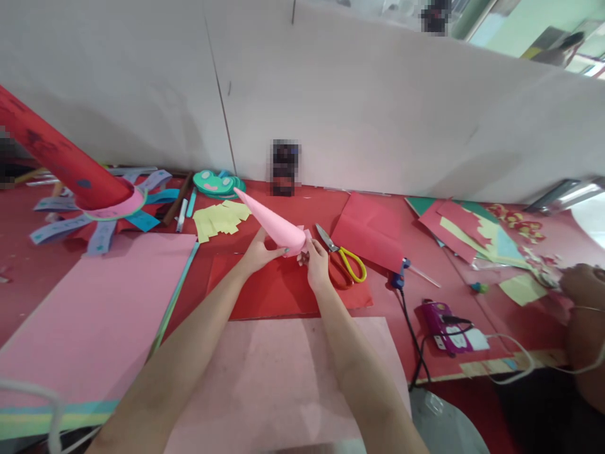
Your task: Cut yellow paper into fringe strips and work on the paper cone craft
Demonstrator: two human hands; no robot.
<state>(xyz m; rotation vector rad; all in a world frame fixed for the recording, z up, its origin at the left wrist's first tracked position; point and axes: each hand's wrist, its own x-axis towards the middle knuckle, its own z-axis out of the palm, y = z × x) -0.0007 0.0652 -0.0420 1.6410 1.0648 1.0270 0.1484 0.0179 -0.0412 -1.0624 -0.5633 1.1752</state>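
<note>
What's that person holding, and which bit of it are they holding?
A pink paper cone, held towards its wide end: the left grip along the side there, the right grip at the wide end's edge.

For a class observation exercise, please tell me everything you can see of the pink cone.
The pink cone looks like smooth rolled paper. Its pointed tip slants to the picture's upper left; its wide end, with small pink flaps at the rim, lies lower right. It is held tilted over the red table, the left hand at its lower side, the right hand at the wide end. Its inside is hidden.
</note>
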